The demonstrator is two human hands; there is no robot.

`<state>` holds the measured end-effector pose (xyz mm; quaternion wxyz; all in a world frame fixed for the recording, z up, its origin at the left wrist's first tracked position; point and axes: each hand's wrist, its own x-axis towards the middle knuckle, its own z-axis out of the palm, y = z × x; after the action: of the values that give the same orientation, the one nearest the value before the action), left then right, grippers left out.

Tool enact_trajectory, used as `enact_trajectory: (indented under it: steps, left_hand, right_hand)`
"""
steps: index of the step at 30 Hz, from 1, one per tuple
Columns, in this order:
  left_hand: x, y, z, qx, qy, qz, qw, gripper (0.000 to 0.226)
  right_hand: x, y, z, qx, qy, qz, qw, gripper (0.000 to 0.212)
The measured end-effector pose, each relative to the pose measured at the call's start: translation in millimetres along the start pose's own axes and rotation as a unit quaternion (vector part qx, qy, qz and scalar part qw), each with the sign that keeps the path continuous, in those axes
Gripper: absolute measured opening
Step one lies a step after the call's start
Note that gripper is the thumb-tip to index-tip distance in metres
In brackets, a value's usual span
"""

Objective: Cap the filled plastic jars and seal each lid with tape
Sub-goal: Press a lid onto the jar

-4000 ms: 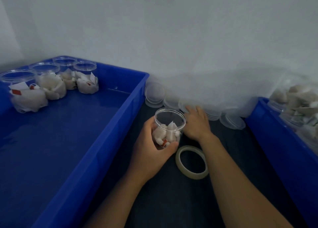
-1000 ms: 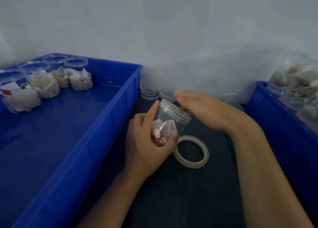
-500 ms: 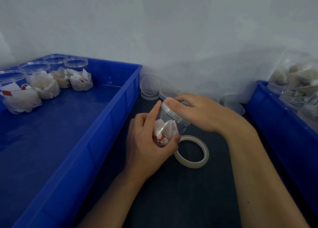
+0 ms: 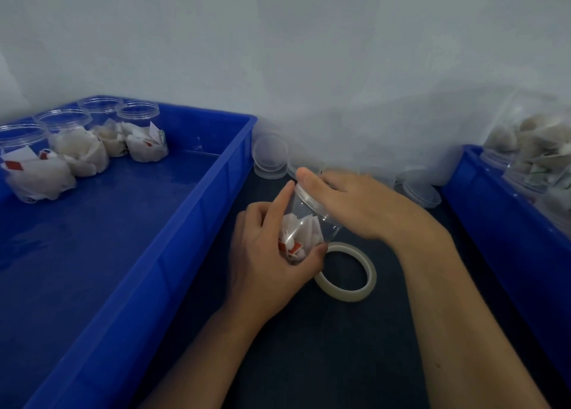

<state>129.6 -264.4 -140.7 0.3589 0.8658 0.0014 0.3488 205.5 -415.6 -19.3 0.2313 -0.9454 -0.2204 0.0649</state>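
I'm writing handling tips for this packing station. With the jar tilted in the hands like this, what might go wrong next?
1. The jar is held tilted while the right hand covers the lid; the lid may seat crooked or cross-thread.
2. The left hand grips low on the jar; a hard twist may make the smooth plastic slip.
3. The tape roll lies right beside the jar; setting the jar down could catch its edge and tip.

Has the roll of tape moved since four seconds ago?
No. The tape roll lies flat on the dark mat, at the same spot beside the left blue bin.
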Motion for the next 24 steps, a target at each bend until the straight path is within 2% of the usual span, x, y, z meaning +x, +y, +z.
enact_trajectory:
  steps: [2, 4, 6, 8, 11, 16, 18, 22, 24]
  left_hand:
    - [0.6, -0.7, -0.3, -0.009, 0.004, -0.006, 1.000, 0.095]
    - [1.3, -1.7, -2.1, -0.019, 0.003, -0.019, 1.000, 0.095]
    - [1.4, -1.5, -3.4, -0.023, -0.004, -0.026, 0.999, 0.095]
    - [1.2, -0.5, -3.9, -0.023, -0.007, -0.030, 0.999, 0.096]
    - [1.2, -0.3, -4.5, -0.027, -0.013, -0.036, 0.999, 0.096]
    - [-0.3, -1.5, -4.2, -0.078, -0.044, -0.053, 0.995, 0.094]
    - [0.3, -1.8, -4.4, -0.075, -0.042, -0.053, 0.995, 0.094]
    - [2.1, -0.7, -4.0, -0.065, -0.034, -0.047, 0.996, 0.093]
    - [1.9, -0.7, -3.6, -0.063, -0.032, -0.043, 0.997, 0.093]
  right_hand:
    - [-0.1, 0.4, -0.1, 0.009, -0.004, 0.007, 1.000, 0.091]
    - [-1.3, -0.3, -2.8, 0.073, -0.017, -0.016, 0.997, 0.081]
    - [-2.6, -2.0, -6.8, 0.124, -0.054, -0.044, 0.990, 0.085]
    - [-2.1, -3.4, -7.5, 0.115, -0.071, -0.060, 0.989, 0.083]
    - [-0.7, -2.8, -5.7, 0.058, -0.032, -0.065, 0.996, 0.075]
    - [0.4, -0.4, -2.0, 0.001, 0.002, -0.050, 0.999, 0.078]
    - [0.8, 0.7, -2.4, 0.005, -0.005, -0.063, 0.998, 0.081]
    - [1.8, 4.8, -4.3, 0.067, -0.027, -0.090, 0.993, 0.069]
    - [3.1, 5.5, -3.5, 0.066, -0.023, -0.093, 0.993, 0.072]
